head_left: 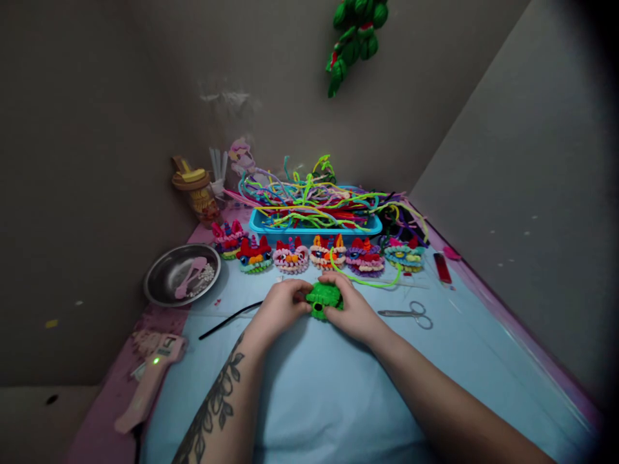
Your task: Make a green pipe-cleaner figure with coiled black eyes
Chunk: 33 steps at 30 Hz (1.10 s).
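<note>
Between my two hands, on the blue table cover, is a green pipe-cleaner figure (323,298) with a dark round spot on its front. My left hand (285,303) grips its left side with thumb and fingertips. Fingers of my right hand (352,308) curl over its top and right side, the thumb at its lower front. A black pipe cleaner (227,320) lies beside my left hand. Small scissors (409,314) rest to the right of my right hand. Just beyond the hands, a lime green pipe cleaner (370,282) curves across the cover.
Several colourful pipe-cleaner animal heads (291,256) stand in a row behind. A blue tray (314,225) behind them overflows with pipe cleaners. At left are a metal bowl (157,274) with a pink scoop and beads, a pink glue gun (149,386) with a lit green light, and a lidded cup (196,193).
</note>
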Available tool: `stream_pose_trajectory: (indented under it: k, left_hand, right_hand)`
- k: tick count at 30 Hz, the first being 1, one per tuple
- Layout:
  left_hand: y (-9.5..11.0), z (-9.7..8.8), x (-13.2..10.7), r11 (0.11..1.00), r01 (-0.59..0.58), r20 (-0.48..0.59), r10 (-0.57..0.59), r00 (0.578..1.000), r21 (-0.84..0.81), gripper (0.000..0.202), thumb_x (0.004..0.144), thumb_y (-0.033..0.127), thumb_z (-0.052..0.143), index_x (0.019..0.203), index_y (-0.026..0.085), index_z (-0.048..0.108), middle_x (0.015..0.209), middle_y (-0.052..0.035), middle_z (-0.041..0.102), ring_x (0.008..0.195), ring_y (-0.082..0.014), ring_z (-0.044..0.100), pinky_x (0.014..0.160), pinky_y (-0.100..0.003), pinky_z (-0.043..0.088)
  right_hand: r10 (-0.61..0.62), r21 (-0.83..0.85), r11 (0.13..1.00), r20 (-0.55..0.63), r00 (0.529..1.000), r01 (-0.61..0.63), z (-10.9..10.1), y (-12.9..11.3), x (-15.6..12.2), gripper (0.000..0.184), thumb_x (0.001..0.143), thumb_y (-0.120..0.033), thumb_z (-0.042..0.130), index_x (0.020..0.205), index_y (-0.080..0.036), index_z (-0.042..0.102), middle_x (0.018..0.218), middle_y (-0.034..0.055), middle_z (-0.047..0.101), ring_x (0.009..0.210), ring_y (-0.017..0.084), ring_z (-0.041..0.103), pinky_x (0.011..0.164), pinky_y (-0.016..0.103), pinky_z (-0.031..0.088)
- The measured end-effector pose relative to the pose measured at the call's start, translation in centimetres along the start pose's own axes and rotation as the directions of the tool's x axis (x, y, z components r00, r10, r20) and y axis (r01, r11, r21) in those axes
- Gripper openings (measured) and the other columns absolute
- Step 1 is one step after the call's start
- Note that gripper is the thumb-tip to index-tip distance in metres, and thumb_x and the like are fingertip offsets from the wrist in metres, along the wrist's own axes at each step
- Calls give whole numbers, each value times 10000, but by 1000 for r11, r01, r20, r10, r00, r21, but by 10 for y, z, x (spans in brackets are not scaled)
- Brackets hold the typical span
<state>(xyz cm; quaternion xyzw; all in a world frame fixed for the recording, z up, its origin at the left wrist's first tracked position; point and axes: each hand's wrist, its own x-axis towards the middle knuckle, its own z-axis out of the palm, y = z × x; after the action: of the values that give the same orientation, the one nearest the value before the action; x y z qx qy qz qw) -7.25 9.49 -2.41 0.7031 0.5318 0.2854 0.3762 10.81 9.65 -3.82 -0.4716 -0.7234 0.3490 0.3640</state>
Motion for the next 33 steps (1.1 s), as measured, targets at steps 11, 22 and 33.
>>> stream_pose_trajectory:
  k: [11, 22, 33]
  left_hand:
    - [2, 5, 1, 1000, 7, -44, -7, 999, -9, 237, 645, 101, 664, 876, 154, 666, 750, -8, 666, 688, -146, 606, 644, -245, 466]
    - [1, 6, 3, 999, 31, -54, -34, 998, -42, 244, 624, 88, 684, 858, 151, 657, 725, -6, 654, 676, -147, 600, 625, -240, 455]
    - [4, 8, 3, 996, 49, -48, -53, 997, -68, 227, 619, 114, 695, 836, 149, 640, 707, -6, 644, 671, -155, 595, 617, -250, 448]
  right_hand:
    - [-1, -2, 1000, 6, 1000, 1, 3, 1, -1, 530, 595, -35, 514, 1093, -214, 493, 1216, 86, 480, 1204, 242, 445, 1026, 419, 347]
    - [2, 23, 1000, 0, 1000, -2, 4, 3, -1, 524, 591, -43, 526, 1081, -229, 515, 1207, 77, 489, 1200, 247, 450, 1026, 420, 346]
    - [-29, -17, 999, -21, 999, 29, 8, 3, -2, 493, 618, -77, 553, 1087, -221, 510, 1217, 88, 478, 1217, 244, 424, 1047, 423, 322]
